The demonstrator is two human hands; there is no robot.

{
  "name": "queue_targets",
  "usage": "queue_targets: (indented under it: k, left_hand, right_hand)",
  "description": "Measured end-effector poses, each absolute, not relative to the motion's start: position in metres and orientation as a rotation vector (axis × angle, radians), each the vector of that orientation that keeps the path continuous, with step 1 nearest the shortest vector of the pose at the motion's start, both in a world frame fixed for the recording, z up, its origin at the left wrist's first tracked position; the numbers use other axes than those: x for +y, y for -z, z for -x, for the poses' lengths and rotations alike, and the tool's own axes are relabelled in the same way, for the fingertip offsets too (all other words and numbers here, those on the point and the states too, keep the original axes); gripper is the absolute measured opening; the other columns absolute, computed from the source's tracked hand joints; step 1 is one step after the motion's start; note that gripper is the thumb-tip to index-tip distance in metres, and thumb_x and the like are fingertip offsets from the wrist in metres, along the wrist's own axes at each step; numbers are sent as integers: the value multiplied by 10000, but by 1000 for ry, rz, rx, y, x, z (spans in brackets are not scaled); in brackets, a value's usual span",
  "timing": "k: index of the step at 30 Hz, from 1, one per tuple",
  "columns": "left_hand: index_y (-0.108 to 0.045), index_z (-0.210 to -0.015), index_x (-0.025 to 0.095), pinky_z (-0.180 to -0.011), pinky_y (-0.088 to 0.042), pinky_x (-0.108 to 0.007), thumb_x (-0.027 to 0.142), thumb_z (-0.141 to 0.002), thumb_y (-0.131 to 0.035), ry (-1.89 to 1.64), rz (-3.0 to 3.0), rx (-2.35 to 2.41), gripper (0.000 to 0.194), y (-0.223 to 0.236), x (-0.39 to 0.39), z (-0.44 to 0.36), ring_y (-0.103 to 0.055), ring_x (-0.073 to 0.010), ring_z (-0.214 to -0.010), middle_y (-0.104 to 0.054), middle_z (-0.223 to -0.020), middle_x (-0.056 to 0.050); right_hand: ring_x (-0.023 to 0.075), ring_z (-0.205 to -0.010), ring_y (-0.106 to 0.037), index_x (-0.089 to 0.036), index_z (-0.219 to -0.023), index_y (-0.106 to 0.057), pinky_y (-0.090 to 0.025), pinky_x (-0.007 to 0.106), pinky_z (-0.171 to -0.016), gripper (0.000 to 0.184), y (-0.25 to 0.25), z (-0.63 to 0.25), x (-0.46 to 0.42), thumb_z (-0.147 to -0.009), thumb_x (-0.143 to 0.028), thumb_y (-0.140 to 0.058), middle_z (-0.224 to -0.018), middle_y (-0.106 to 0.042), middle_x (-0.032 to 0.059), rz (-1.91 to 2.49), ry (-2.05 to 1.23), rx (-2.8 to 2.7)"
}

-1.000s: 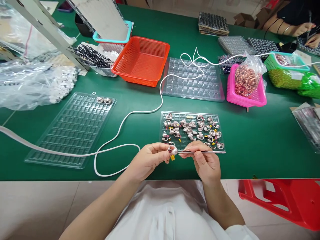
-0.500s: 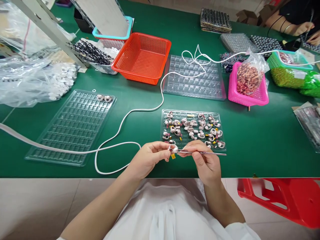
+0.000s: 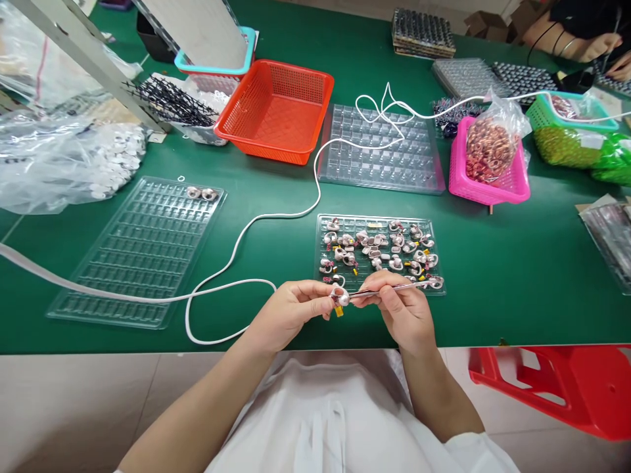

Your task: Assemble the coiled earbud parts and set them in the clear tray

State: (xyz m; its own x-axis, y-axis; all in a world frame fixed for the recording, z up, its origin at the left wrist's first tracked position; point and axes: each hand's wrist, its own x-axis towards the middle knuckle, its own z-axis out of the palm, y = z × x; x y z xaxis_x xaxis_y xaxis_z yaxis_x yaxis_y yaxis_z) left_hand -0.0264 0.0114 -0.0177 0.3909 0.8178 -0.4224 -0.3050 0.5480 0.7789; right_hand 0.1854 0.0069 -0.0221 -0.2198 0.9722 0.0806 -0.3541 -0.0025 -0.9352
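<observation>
My left hand (image 3: 292, 313) pinches a small pearly white, curved earbud part (image 3: 342, 299) between thumb and fingertips. A yellow tab hangs below this part. In my right hand (image 3: 405, 314) is a pair of slim metal tweezers (image 3: 413, 285), gripped between thumb and fingers. Their tip points left and meets the earbud part; exactly where it touches is too small to tell. Just beyond both hands lies a clear tray (image 3: 355, 285) with several similar earbud parts, some with yellow tabs and reddish wires.
A second clear tray (image 3: 142, 263) at left holds two parts in its far corner. A white cable (image 3: 276, 216) loops across the green table. Behind stand an orange basket (image 3: 276, 125), a stacked clear tray (image 3: 384, 154) and a pink basket (image 3: 486, 190). A co-worker's hands (image 3: 604, 49) are at far right.
The tweezers have tilted, their back end rising away from me. My right hand has turned slightly with them. My left hand still holds the earbud part in nearly the same place.
</observation>
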Motion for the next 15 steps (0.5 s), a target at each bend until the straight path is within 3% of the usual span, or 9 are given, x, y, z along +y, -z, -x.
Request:
queue_targets:
  k: [15]
  left_hand:
    - [-836,-831,166,-633,-467,-206,363,-712,-885,-772,-574,866,235,14,13,24,-590,-116,-678,-725,-779,-42]
  right_hand:
    - [175,-804,-725,-226,-1036,-728,-628,319,-707,209,28,-180,1,-1021,-278,-526,-937,-640,41,746,-1485,-1017]
